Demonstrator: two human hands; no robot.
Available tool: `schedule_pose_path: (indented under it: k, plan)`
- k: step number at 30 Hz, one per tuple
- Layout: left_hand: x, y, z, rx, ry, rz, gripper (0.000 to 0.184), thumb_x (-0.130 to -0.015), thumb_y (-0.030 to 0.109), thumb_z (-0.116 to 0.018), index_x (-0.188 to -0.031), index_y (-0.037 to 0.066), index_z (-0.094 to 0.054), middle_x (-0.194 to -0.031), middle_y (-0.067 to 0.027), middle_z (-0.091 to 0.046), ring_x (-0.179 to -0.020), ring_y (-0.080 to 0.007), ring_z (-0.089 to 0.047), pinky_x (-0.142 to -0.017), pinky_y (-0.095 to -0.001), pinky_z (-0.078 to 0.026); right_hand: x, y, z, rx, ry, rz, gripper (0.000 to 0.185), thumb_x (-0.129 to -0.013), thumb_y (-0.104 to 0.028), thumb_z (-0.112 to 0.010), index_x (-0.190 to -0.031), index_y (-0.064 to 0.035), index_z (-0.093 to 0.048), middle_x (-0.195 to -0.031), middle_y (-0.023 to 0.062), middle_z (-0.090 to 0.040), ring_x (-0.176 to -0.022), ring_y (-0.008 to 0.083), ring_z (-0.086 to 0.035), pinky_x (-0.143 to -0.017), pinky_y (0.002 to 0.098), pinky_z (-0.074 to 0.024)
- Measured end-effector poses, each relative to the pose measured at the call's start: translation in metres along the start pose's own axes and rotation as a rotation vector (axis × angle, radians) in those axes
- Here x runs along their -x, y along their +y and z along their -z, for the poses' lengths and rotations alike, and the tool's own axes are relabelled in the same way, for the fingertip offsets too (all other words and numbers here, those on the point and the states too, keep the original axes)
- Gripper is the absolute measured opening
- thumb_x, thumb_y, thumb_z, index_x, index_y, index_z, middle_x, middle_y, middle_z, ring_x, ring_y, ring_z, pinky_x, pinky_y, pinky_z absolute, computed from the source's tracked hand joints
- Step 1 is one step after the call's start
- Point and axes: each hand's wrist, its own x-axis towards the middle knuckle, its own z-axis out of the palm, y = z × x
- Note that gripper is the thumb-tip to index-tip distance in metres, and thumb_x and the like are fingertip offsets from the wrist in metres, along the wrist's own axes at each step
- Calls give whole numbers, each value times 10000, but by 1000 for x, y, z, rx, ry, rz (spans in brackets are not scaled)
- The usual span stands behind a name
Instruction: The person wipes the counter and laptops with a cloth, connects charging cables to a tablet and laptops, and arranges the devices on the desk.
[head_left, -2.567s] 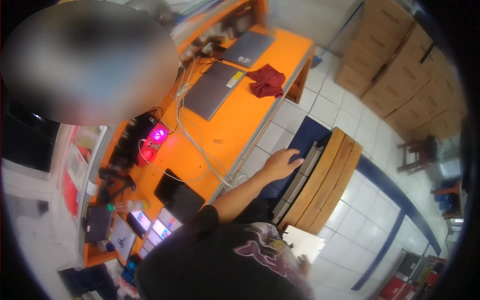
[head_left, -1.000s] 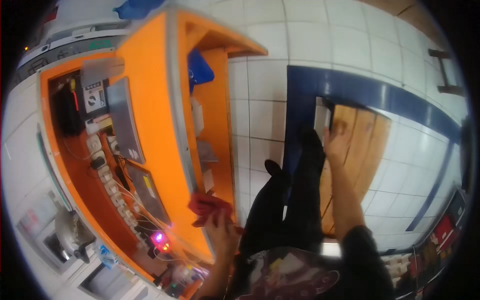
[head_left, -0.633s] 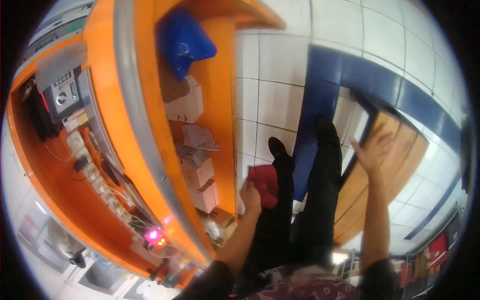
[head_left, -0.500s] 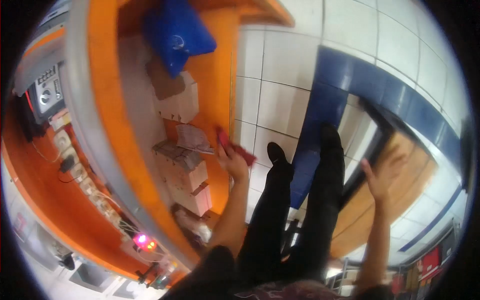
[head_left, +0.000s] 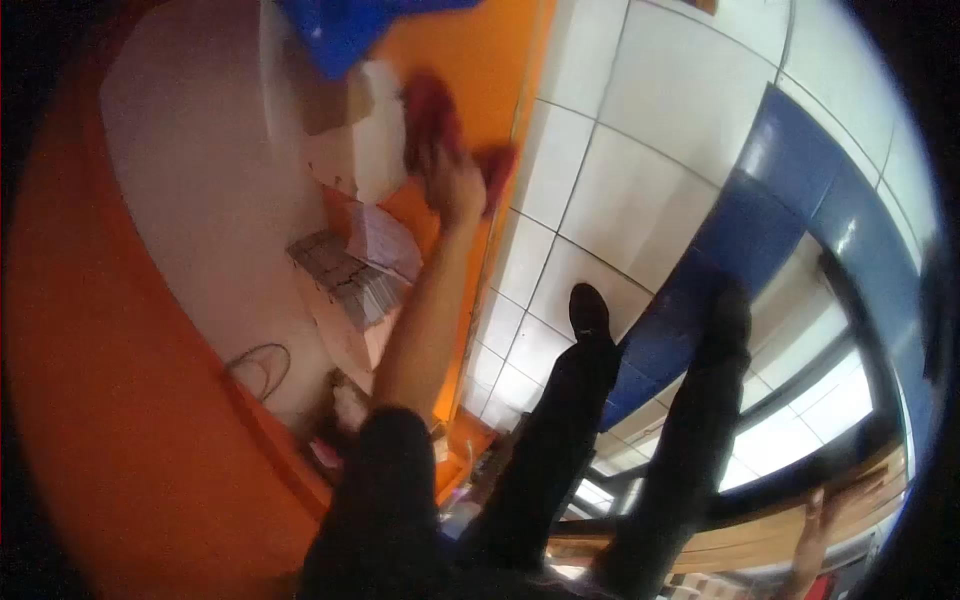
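Observation:
My left hand (head_left: 455,190) is closed on a red cloth (head_left: 430,115), which bunches out on both sides of the fingers. Hand and cloth are over the orange shelf surface (head_left: 480,60), close to its edge, and motion blurs them. Beside the cloth stands a pale box (head_left: 378,135). Below the hand lie a printed paper sheet (head_left: 385,240) and a stack of grey-edged packs (head_left: 345,280). Far off at the lower right, my right hand (head_left: 835,510) shows blurred in front of a wooden surface, its fingers apart and nothing seen in it.
A blue bag (head_left: 345,30) is at the top of the shelf. A looped cable (head_left: 262,368) hangs near the orange panel (head_left: 90,400). My legs stand on white tiles (head_left: 650,100) with a blue tile band (head_left: 745,230). A dark-framed piece (head_left: 880,400) is at the right.
My left hand with the red cloth has moved up along the shelf. My right hand has dropped to the lower right. The view has shifted closer over the shelf.

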Motion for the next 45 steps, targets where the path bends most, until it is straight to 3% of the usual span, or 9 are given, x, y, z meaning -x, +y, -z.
schedule_pose_path:
  k: [5,11,14,18,23,27,30,35,45]
  plan:
    - [147,-73,6,111,-178,629,593,-1022,411,-395,-1423,-23,-451,-1531,-227,-362,-1417,-407,-311,-1172,-506,-246,2,-44,-5,-42,-85,5,1068,-916,-641,-520,-1565,-110,141,-1629,160,201,-1476,333,257,-1155,553,159]
    - [16,25,-8,97,16,196,555,-1025,417,-393,-1395,19,-506,-1497,-235,-409,-1384,-443,-350,-1155,-508,-261,4,-19,-5,45,22,17,1059,-922,-619,-528,-1565,-111,141,-1625,169,209,-1473,324,268,-1150,541,174]
    - [-50,43,-10,84,40,-49,531,-1016,397,-416,-1384,29,-519,-1491,-238,-409,-1375,-441,-359,-1153,-533,-252,-3,12,-2,-69,-32,12,853,-1017,-407,-538,-1572,-16,-22,-1648,142,-62,-1482,255,-193,-1198,384,-208]
    - [-64,29,-17,76,178,-128,531,-1022,372,-390,-1424,39,-485,-1482,-243,-422,-1378,-428,-367,-1149,-516,-265,7,-2,-5,-65,75,-26,836,-1015,-388,-551,-1570,-6,-56,-1642,140,-91,-1467,237,-220,-1181,371,-257]
    - [-149,128,-1,98,-299,860,612,-1012,503,-318,-1469,113,-435,-1525,-189,-375,-1370,-432,-385,-1094,-633,-295,13,-67,-4,-132,-114,-167,836,-1016,-409,-530,-1575,-26,-41,-1640,174,-84,-1500,283,-115,-1203,404,-143]
    - [-79,148,-10,-182,101,300,543,-1009,504,-365,-1479,232,-368,-1515,-149,-390,-1309,-382,-478,-913,-560,-510,15,-134,-20,138,166,202,991,-954,-503,-554,-1566,-45,77,-1630,201,116,-1499,353,106,-1186,512,33]
    - [-45,171,-17,-52,163,575,464,-1009,460,-389,-1361,183,-512,-1471,-122,-451,-1269,-405,-499,-899,-527,-515,14,-121,-25,295,419,398,1132,-880,-620,-583,-1558,-26,102,-1623,239,150,-1491,417,160,-1170,580,75]
    - [-140,210,-43,46,193,45,464,-978,386,-429,-1202,46,-651,-1312,-283,-540,-1236,-477,-444,-1044,-606,-332,17,-140,-26,338,400,316,1189,-846,-730,-534,-1554,-5,89,-1627,248,97,-1491,434,126,-1167,594,68]
    - [-166,32,-31,-312,-102,235,547,-1027,399,-354,-1424,34,-443,-1455,-240,-466,-1309,-408,-479,-1062,-485,-403,17,-139,-25,287,358,343,1162,-861,-650,-592,-1560,-18,89,-1623,240,154,-1492,404,171,-1161,571,97]
